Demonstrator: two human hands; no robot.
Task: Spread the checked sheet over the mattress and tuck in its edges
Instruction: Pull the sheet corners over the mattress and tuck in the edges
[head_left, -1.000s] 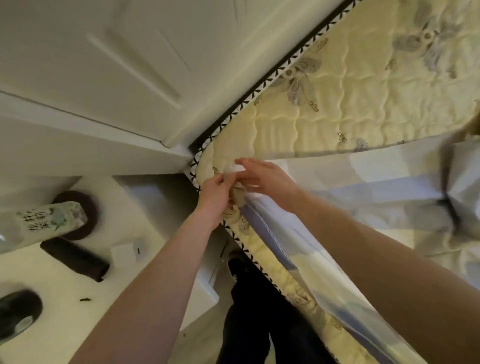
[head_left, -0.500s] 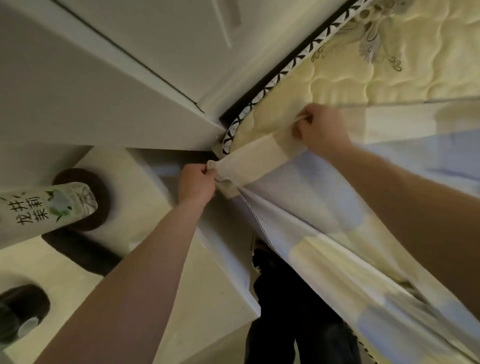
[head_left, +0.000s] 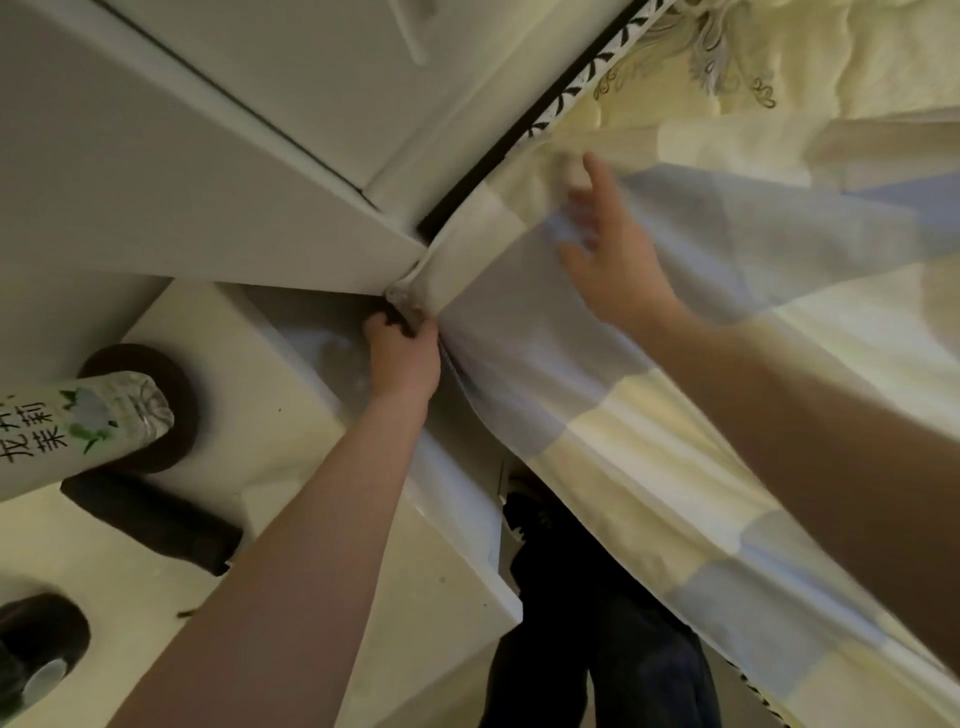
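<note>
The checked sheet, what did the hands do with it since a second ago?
The checked sheet was pulled over the mattress corner, which was bare before. The left hand dragged the bunched corner down and grips it there. The right hand let go of the edge and now spreads open over the sheet, blurred. The bottle on the nightstand stayed put.

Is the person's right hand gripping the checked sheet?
No: the right hand lies open with fingers straight over the sheet, while the left hand grips its corner.
</note>
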